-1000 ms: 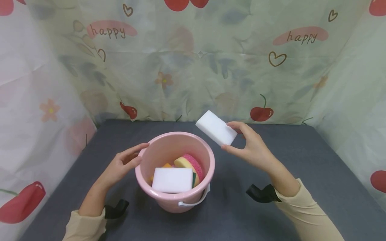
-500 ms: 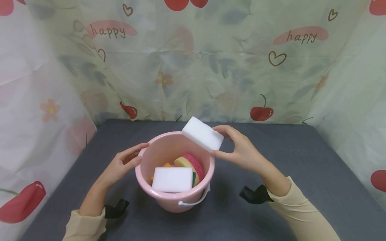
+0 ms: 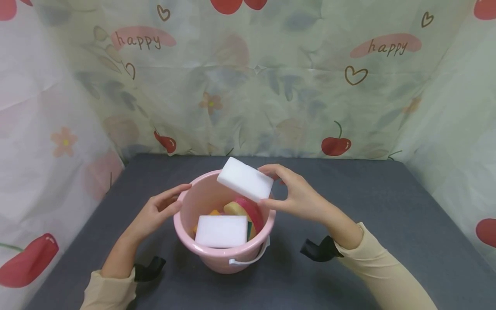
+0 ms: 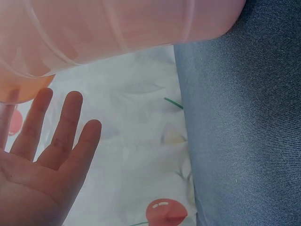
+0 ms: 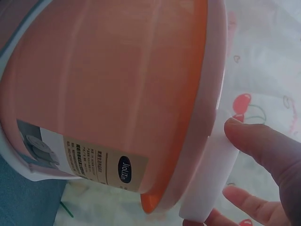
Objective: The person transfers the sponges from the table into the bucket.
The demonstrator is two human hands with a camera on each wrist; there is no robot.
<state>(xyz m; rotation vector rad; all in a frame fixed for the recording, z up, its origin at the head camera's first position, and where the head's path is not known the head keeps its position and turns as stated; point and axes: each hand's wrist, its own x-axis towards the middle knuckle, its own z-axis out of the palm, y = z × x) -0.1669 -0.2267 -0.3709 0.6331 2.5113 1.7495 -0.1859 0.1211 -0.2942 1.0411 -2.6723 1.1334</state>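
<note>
A pink bucket [image 3: 222,261] stands upright on the dark table. My left hand [image 3: 156,213] touches its left rim with the fingertips; in the left wrist view the fingers [image 4: 63,134] look extended and apart. My right hand [image 3: 298,198] pinches a white sponge block [image 3: 245,179] between thumb and fingers, tilted above the bucket's right rear opening. In the right wrist view this white block [image 5: 211,172] is seen at the rim. Another white sponge block [image 3: 221,231] lies inside, with a pink-and-yellow sponge [image 3: 248,209] behind it. Orange and green pieces are partly hidden below.
The bucket's white handle [image 3: 252,257] hangs down at its front right. A dark cloth [image 3: 368,206] covers the table. A patterned curtain [image 3: 255,86] with cherries and hearts encloses the back and sides. Black straps [image 3: 319,249] are on both wrists.
My right hand has carried the white sponge block left and slightly down, from beside the bucket to over its opening. The left hand and the bucket have stayed in place.
</note>
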